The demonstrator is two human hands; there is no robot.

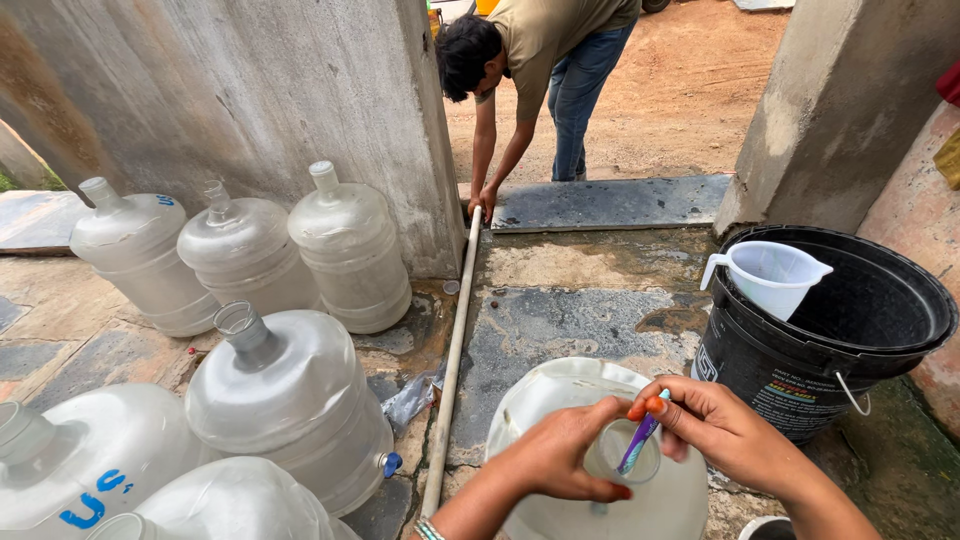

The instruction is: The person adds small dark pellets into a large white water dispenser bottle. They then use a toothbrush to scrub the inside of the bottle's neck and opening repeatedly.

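A large translucent water jug [560,400] stands upright just below me, its open neck [622,455] facing up. My left hand [560,455] wraps around that neck from the left. My right hand [725,430] pinches a thin purple and teal stick-like tool [640,440], perhaps a toothbrush, whose lower end dips into the neck's opening. The jug's lower body is cut off by the frame edge.
Several more translucent jugs [290,400] crowd the left side by a concrete pillar [300,90]. A white pipe [455,340] runs along the stone floor to another person's hands [482,205]. A black bucket [900,345] with a white jug-shaped scoop [770,275] stands at right.
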